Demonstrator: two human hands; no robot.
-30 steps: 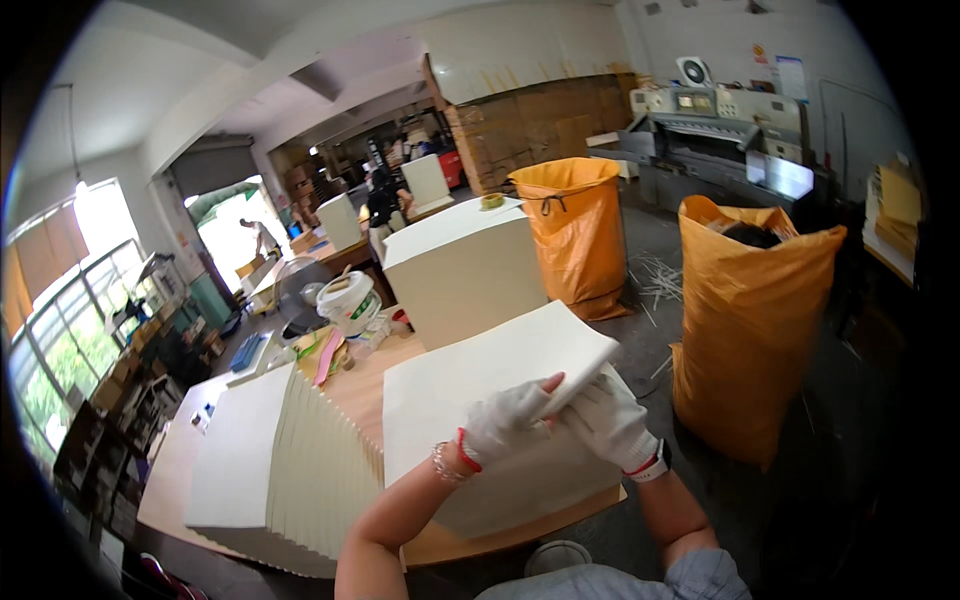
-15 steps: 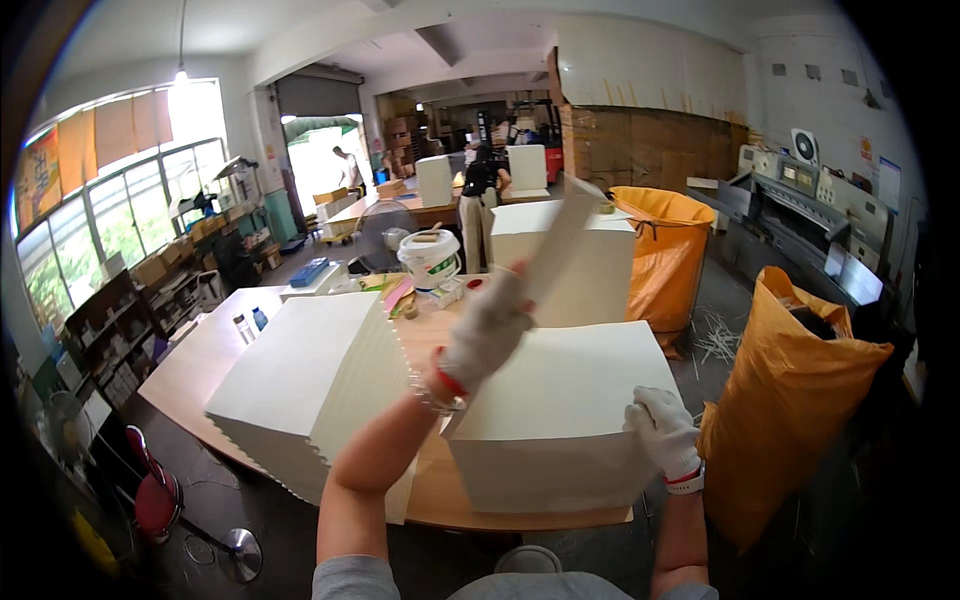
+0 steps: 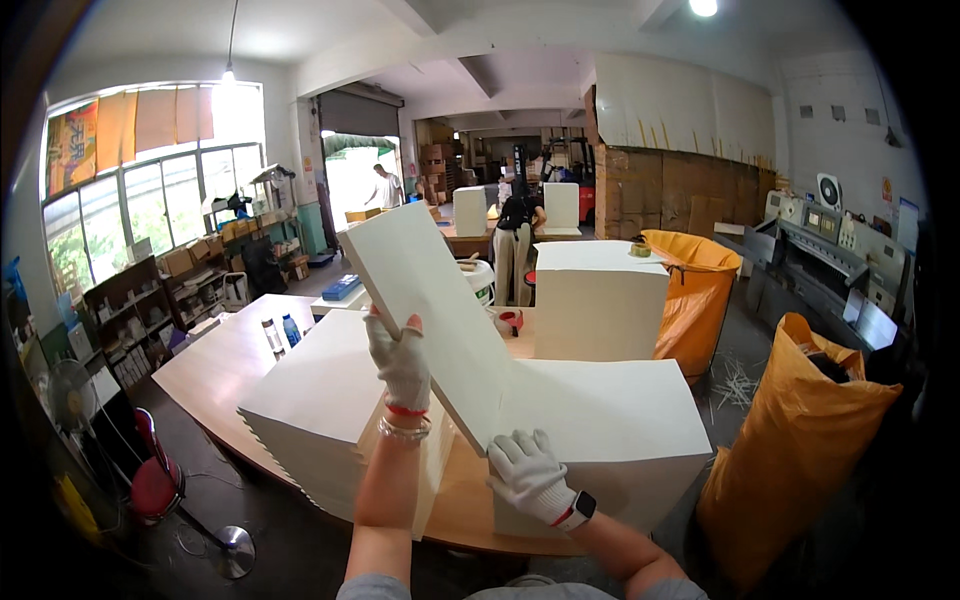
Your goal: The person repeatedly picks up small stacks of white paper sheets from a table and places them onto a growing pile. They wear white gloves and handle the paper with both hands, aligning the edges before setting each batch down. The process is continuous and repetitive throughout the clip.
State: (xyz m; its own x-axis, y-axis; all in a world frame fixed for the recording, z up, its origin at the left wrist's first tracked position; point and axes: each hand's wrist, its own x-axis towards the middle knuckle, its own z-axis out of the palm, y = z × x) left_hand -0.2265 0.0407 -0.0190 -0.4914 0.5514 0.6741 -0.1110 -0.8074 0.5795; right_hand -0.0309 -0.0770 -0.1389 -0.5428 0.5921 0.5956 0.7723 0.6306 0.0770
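A thick stack of white sheets (image 3: 430,320) stands tilted on edge, leaning up to the left. My gloved left hand (image 3: 400,360) is shut on its left side, fingers partly hidden behind it. At the stack's lower near corner, my gloved right hand (image 3: 528,478) grips with bent fingers. Beneath that corner lies a tall white paper pile (image 3: 620,410) on the wooden table (image 3: 455,515). Another large paper pile (image 3: 305,385), with uneven, stepped edges, sits to the left, next to my left forearm.
Beyond the table stands another white pile (image 3: 600,300) with a tape roll (image 3: 640,249) on top. Orange sacks (image 3: 795,450) fill the right side. A white bucket (image 3: 482,280) is partly hidden by the lifted stack. One person (image 3: 515,235) bends over a far table.
The lifted stack has swung left and now shows its broad face. My left hand has moved left; my right hand has come from the pile's right edge to the stack's lower corner.
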